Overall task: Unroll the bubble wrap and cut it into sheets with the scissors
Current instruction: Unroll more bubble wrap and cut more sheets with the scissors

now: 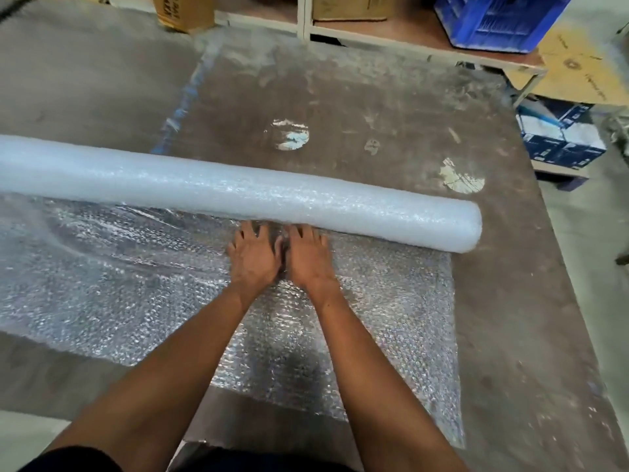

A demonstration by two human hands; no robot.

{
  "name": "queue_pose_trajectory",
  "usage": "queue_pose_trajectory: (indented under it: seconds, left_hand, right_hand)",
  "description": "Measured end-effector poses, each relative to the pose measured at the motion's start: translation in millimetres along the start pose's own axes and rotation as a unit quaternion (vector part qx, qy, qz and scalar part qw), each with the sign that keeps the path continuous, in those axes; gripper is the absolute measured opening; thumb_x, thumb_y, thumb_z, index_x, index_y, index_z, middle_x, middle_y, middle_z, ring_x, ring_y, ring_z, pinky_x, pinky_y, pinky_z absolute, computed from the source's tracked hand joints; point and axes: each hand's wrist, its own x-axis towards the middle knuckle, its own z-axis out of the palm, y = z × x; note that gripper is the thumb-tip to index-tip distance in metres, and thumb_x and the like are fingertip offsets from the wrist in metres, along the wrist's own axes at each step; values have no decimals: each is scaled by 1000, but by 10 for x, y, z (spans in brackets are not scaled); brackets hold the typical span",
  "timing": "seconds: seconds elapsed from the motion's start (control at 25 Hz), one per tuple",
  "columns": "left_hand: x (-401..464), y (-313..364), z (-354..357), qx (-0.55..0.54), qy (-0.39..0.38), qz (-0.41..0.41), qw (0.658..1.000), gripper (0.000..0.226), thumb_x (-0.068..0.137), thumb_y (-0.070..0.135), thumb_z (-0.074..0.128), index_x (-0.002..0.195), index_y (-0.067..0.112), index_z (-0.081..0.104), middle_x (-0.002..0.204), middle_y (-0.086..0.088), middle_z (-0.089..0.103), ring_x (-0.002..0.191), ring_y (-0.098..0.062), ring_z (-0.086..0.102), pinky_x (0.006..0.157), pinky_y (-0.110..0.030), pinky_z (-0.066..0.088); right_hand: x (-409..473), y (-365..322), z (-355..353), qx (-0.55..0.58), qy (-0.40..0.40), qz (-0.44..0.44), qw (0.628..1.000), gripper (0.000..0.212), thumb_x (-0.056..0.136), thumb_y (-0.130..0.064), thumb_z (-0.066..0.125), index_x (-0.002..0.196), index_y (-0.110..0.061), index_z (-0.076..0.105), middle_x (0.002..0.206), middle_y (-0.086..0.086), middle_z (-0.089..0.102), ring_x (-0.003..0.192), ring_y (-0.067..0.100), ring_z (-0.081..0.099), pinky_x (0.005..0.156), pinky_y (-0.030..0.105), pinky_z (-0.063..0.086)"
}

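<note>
Translucent bubble wrap roll (pixel 238 195) lying across the brown worktable (pixel 391 107), long axis left to right, left end running out of view, right end stopping short of the table's right edge. Unrolled sheet (pixel 136 284) spread flat on the near side of the roll, reaching to the near table edge.

Key relation: roll directly on the far side of both sets of fingertips, long axis square to the forearms. Left hand (pixel 253 257) and right hand (pixel 309 257) side by side, almost touching each other, set right of the visible roll's middle, neither clearly nearer to the roll than the other.

Finger state: both hands flat, palms down on the sheet, fingers straight and slightly spread, tips at the base of the roll where sheet meets roll. Nothing gripped or pinched in either hand. Actual contact with the roll likely, though blurred at the fingertips.

Judged step: unrolling, by pushing the roll toward the far side. Judged need for the coming move: even pressure from both palms, directed straight away, to keep the roll square to the sheet; hands placed off-centre may swing the right end ahead of the left.

Scissors not visible; no cut visible in the sheet.

Also present: cardboard boxes (pixel 185 10) and blue crate (pixel 493 18) on low shelving beyond the far edge
</note>
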Motion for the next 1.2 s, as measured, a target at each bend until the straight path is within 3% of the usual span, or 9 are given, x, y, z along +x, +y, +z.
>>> queue_pose_trajectory:
  seconds: [0.16, 0.32, 0.48, 0.64, 0.72, 0.92, 1.0, 1.08, 1.2]
  left_hand:
    - [255, -347, -114, -98, -19, -51, 994, 53, 104, 4, 49, 155, -2, 35, 163, -33, 18, 146, -50, 32, 123, -51, 31]
    - [569, -938, -417, -105, -48, -27, 993, 35, 104, 12, 52, 134, -6, 57, 140, -31, 49, 130, -44, 48, 110, -45, 38]
    - [709, -1568, -641, 43, 47, 91, 994, 27, 97, 23, 58, 123, 18, 67, 135, -17, 53, 128, -37, 46, 103, -51, 42]
    - [864, -2162, -689, 19, 14, 111, 994, 77, 83, 42, 70, 151, 19, 42, 159, -20, 34, 152, -40, 27, 123, -60, 27]
    - [942, -2382, -754, -8, -9, 97, 995, 77, 93, 49, 61, 154, 9, 38, 155, -27, 36, 150, -47, 27, 126, -60, 23]
    - [1108, -2907, -1032, 78, 31, 79, 993, 41, 105, 14, 53, 145, 2, 46, 139, -25, 50, 130, -39, 47, 109, -51, 46]
    - [1215, -3147, -1049, 89, 71, 65, 991, 66, 100, 45, 65, 150, 10, 40, 144, -26, 48, 133, -41, 46, 111, -55, 43]
    - [1303, -3317, -1088, 88, 40, 56, 994, 106, 85, 80, 62, 164, 21, 22, 163, -27, 29, 152, -43, 27, 122, -62, 21]
    - [1501, -3482, -1180, 68, -43, 62, 995, 130, 74, 84, 69, 166, 42, -13, 172, -27, 6, 160, -44, 10, 124, -70, 14]
  right_hand:
    - [214, -438, 230, -42, 35, 53, 997, 43, 108, -25, 47, 151, -18, 47, 152, 14, 51, 142, 35, 46, 121, 54, 31]
    - [457, -1182, 367, -117, -29, 198, 973, 54, 112, -28, 33, 157, 2, 34, 160, 27, 44, 148, 41, 43, 127, 55, 19]
    - [769, -1698, 658, -106, -9, 102, 989, 42, 107, -14, 48, 149, -11, 50, 151, 18, 54, 142, 36, 47, 121, 55, 27]
    - [1057, -2182, 836, -27, 19, 75, 997, 51, 109, -25, 49, 159, -30, 40, 164, 9, 40, 148, 32, 42, 117, 63, 32]
    - [1125, -2321, 889, -35, 16, 104, 994, 50, 112, -44, 41, 161, -35, 36, 163, 8, 42, 147, 35, 42, 114, 74, 28]
    - [1195, -2514, 963, -141, -25, 188, 972, 62, 111, -51, 29, 164, -18, 31, 160, 16, 44, 147, 41, 39, 118, 75, 25]
    - [1250, -2694, 1052, -162, -26, 219, 962, 66, 109, -42, 34, 168, -13, 21, 161, 22, 40, 148, 46, 36, 120, 71, 25]
    - [1370, -2943, 1070, -140, -23, 178, 974, 67, 109, -32, 45, 169, -15, 18, 166, 24, 33, 153, 46, 29, 124, 67, 22]
    - [1585, -3276, 1120, -45, -62, 31, 997, 90, 98, -37, 73, 169, -27, 19, 177, 11, 12, 162, 37, 15, 124, 66, 18]
